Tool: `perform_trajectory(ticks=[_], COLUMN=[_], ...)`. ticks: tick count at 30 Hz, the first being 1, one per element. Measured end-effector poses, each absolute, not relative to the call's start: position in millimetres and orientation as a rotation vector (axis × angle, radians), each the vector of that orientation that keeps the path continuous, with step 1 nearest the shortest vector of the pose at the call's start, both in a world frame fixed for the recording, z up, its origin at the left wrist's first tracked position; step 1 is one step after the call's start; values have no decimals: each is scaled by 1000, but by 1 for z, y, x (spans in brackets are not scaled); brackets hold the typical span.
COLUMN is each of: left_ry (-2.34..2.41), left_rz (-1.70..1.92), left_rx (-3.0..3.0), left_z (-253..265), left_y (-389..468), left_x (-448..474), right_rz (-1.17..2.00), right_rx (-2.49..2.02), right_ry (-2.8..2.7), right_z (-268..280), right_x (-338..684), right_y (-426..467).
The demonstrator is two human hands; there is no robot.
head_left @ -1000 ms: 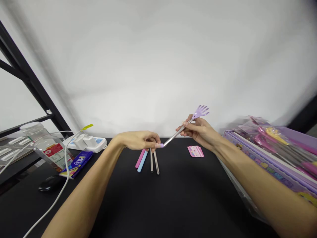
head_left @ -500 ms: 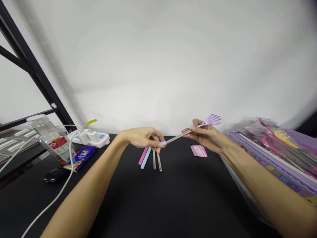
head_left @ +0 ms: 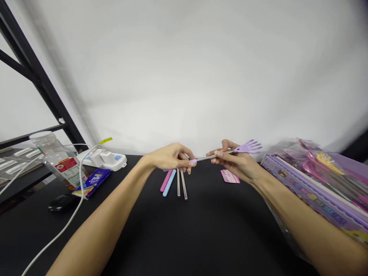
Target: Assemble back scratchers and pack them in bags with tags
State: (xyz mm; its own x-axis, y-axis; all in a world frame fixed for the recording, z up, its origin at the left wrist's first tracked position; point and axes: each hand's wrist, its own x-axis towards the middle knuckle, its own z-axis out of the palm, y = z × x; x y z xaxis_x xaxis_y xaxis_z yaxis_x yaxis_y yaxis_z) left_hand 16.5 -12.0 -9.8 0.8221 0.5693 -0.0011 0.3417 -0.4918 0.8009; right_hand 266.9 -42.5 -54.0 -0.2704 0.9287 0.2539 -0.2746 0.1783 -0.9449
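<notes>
My right hand (head_left: pixel 237 161) grips the metal rod of a back scratcher, whose purple hand-shaped head (head_left: pixel 248 147) points up to the right. My left hand (head_left: pixel 175 157) pinches a purple handle (head_left: pixel 194 161), mostly hidden in the fingers, where the rod's lower end meets it. How deep the rod sits in the handle I cannot tell. Below my left hand lie a pink handle (head_left: pixel 166 181), a light blue handle (head_left: pixel 169 184) and two bare metal rods (head_left: pixel 184 188). Beneath my right hand is a small stack of pink printed cards (head_left: pixel 230 176).
At right stands a purple printed box (head_left: pixel 304 189) with several bagged back scratchers (head_left: pixel 330 165) on it. On the left are a plastic jar (head_left: pixel 61 161), a blue snack packet (head_left: pixel 96 180), a power strip (head_left: pixel 117 163), a black mouse (head_left: pixel 63 202) and a white cable (head_left: pixel 73 218).
My right hand has tilted the back scratcher flatter and its head has shifted slightly right and down. My left hand has moved a little right and up with the purple handle.
</notes>
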Motion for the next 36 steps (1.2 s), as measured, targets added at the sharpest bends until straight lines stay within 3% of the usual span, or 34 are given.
perform_trajectory(ticks=[11,16,21,29,36], left_ry=[823,875,810,631,731], left_rz=[232,381,475,669,785], left_rx=[2132,2362,2457,2665,3007], left_z=[-3,0,-1,-9,-15], left_y=[-9,-9,-12,-16,-17], left_x=[2,3,9,29,42], right_rz=[1296,979,903,1288,1914], right_rx=[-915,-1368,-1375,-1289,-1141], right_ry=[-1438,-2062,-2235,-2007,-1578], right_z=[-16,3,4,-2,-22], right_x=[296,309,303,304,310], right_y=[-44,-53,-54,-49,-31])
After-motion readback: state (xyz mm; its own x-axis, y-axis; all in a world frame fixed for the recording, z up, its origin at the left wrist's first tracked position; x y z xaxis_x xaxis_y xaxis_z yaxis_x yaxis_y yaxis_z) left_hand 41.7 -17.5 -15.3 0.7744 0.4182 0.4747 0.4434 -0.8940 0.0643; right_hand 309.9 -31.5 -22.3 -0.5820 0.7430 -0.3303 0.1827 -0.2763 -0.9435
